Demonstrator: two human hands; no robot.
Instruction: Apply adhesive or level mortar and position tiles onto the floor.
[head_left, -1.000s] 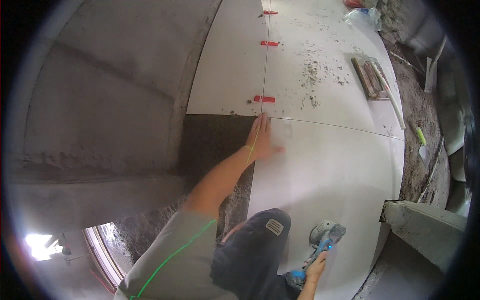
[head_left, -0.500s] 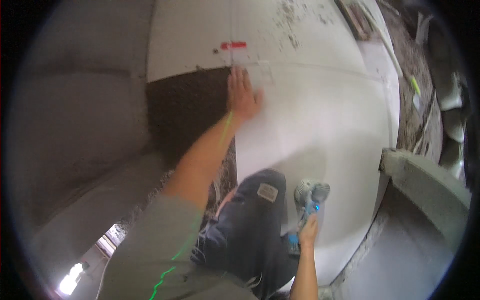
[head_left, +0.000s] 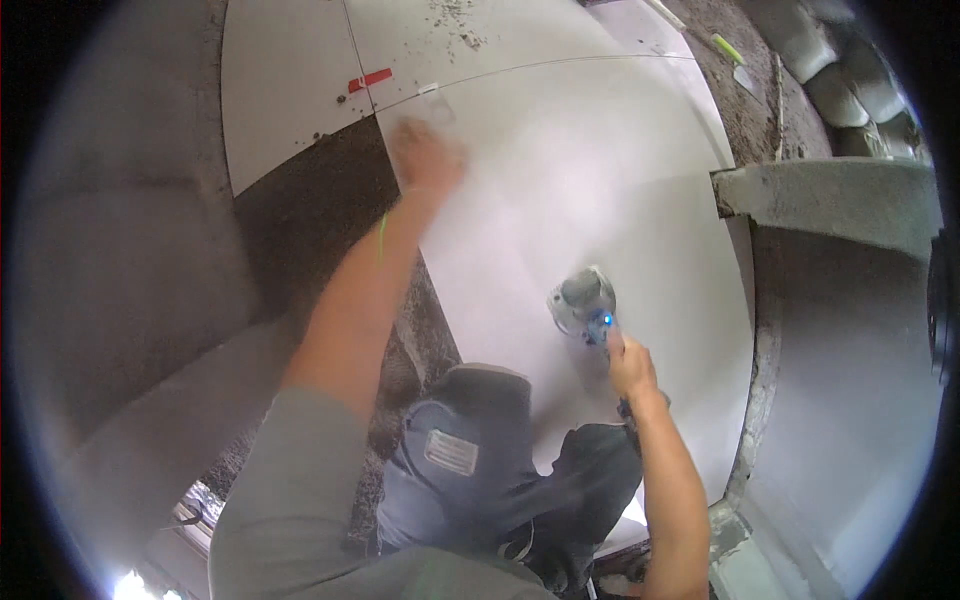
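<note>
My right hand (head_left: 630, 368) is closed round the handle of a handheld tile vibrator (head_left: 585, 300). The tool has a round grey base, blue parts and a lit blue light, and its base is on a large white floor tile (head_left: 660, 230). Over that tile's far left corner, beside a bare dark mortar patch (head_left: 310, 215), is my left hand (head_left: 425, 160). Motion smears its fingers, and whether it touches the tile is unclear. Just beyond it, a red strip (head_left: 370, 79) lies across a joint, with a small white clip (head_left: 428, 90) to its right.
Another white tile (head_left: 285, 90) borders the mortar patch on its far side. Grey crumbs (head_left: 465, 38) are scattered on the far tile. A green-handled trowel (head_left: 738, 65) lies on rough ground near several filled sacks (head_left: 865, 85). A concrete ledge (head_left: 830, 195) juts in from the right.
The view has shifted and turned. My right hand and the tile vibrator have moved forward on the tile, away from my leg. My left hand, earlier flat with fingers stretched, is now blurred.
</note>
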